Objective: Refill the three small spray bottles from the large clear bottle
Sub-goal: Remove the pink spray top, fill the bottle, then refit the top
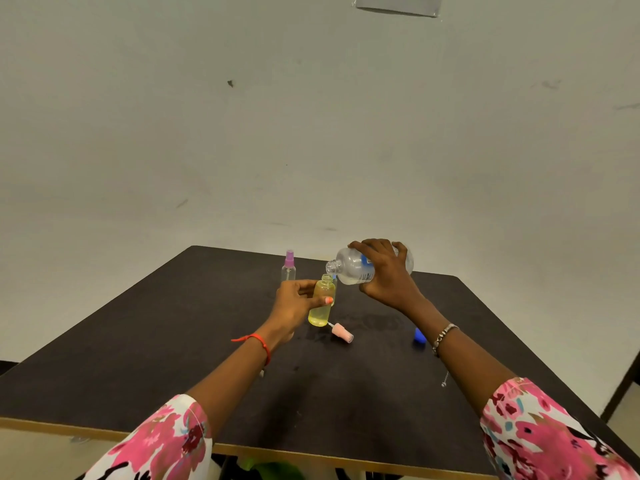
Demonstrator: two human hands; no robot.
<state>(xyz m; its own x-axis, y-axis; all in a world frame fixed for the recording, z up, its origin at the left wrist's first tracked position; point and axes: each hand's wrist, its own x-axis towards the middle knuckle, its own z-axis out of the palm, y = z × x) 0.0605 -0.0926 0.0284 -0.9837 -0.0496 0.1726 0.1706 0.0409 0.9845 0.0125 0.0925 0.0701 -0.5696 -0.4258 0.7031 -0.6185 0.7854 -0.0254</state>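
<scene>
I'm barely making out a blue sliver [334,278] behind the small yellow translucent bottle [322,308], and I can't tell what it is. My right forearm is cutting off a blue cap [419,336] lying on the dark counter [207,341].

The left hand [294,303] is gripping the open yellow bottle. The right hand [384,271] is wrapping round the large clear plastic bottle [349,266], tilting its mouth just above the yellow one's. I can't tell whether any liquid is running.

A pink spray cap [343,333] is lying nearby, and a purple-topped clear spray bottle [289,268] is standing behind.
</scene>
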